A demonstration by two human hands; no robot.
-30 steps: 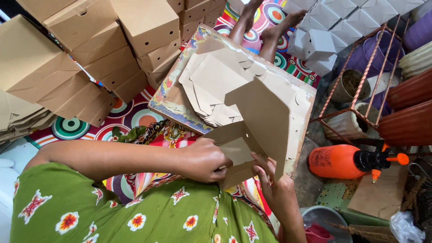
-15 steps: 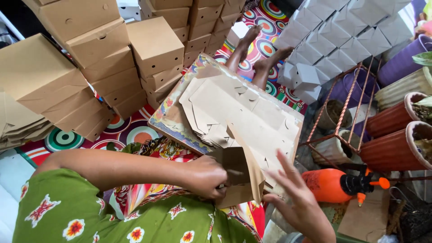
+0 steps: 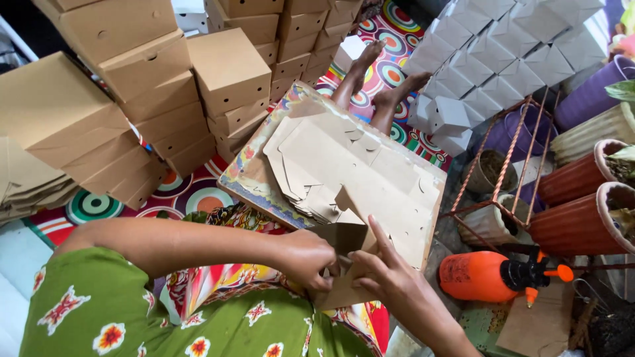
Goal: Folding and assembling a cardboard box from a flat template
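Observation:
My left hand (image 3: 305, 256) pinches the near edge of a brown cardboard box blank (image 3: 344, 264) that is partly folded over my lap. My right hand (image 3: 390, 281) presses on the same piece from the right, index finger stretched up along a flap. Just beyond lies a stack of flat die-cut cardboard blanks (image 3: 357, 173) on a colourful board (image 3: 251, 178) resting across my legs. My bare feet (image 3: 387, 92) stick out past the board.
Folded brown boxes (image 3: 132, 99) are piled at the left and back. White folded boxes (image 3: 503, 59) are heaped at the back right. An orange spray bottle (image 3: 489, 276), a copper wire rack (image 3: 509, 165) and terracotta pots (image 3: 582, 205) stand on the right.
The blank that was held up and tilted has come down onto my lap and is folded smaller. Both hands have closed in on it.

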